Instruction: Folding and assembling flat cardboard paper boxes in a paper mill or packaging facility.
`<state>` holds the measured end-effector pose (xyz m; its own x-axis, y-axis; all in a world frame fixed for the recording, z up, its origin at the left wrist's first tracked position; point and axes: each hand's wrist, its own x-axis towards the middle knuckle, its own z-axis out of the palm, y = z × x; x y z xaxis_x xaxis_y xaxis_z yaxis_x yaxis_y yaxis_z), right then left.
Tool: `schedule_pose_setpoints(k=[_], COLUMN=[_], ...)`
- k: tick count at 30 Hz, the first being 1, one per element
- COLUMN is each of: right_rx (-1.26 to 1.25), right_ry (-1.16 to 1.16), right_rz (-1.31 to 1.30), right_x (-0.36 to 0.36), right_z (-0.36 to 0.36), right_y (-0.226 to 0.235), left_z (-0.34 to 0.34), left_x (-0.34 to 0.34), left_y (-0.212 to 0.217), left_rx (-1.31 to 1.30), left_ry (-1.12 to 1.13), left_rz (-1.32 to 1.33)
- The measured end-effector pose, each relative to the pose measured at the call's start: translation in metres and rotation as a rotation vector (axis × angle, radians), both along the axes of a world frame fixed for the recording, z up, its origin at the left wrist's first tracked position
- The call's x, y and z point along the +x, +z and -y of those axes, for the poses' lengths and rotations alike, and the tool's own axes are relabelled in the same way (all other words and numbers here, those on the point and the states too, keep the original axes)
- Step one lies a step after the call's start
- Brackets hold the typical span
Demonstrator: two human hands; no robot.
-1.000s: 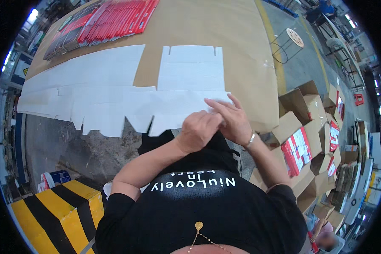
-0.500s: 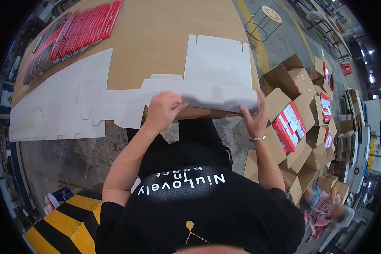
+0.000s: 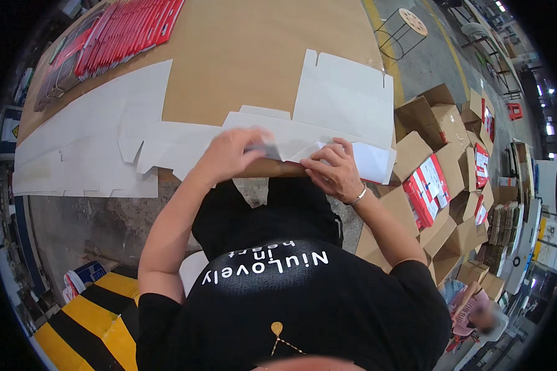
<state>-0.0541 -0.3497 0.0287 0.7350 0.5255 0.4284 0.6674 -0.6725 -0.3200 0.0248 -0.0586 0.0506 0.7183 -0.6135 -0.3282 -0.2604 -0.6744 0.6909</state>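
Note:
A white flat cardboard box blank (image 3: 341,93) lies at the near edge of the table, its near strip bent up along a crease. My left hand (image 3: 232,153) is closed around part of that near strip, its fingers curled and somewhat blurred. To its right, my right hand (image 3: 335,168) pinches the strip's edge between thumb and fingers, with a bracelet at the wrist. Right of this hand a bent flap of the blank sticks out past the table edge. More white cardboard blanks (image 3: 96,139) lie overlapping to the left.
A row of red flat packets (image 3: 127,34) stands at the table's far left. Open brown cartons (image 3: 436,117), some with red-and-white packets, crowd the floor at right. A round stool (image 3: 413,22) is beyond. A yellow-black striped block (image 3: 93,321) stands lower left. Another person (image 3: 473,309) is lower right.
My right hand has moved left along the strip, from the blank's right end toward my left hand. The blank's panel has shifted right in view and tilted slightly.

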Motion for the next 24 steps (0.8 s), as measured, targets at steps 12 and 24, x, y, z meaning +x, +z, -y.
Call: schedule_pose_setpoints(k=[12, 24], right_rx=[1.522, 0.11], right_ry=[-0.656, -0.324], right_rz=[-1.507, -0.015], right_x=[-0.08, 0.006], right_z=[-0.042, -0.056], right_y=[-0.003, 0.03], left_z=[0.086, 0.039], left_x=[-0.098, -0.076], left_y=[-0.027, 0.012], left_rx=[0.412, -0.135], left_ry=[-0.017, -0.232], left_rz=[0.725, 0.621])
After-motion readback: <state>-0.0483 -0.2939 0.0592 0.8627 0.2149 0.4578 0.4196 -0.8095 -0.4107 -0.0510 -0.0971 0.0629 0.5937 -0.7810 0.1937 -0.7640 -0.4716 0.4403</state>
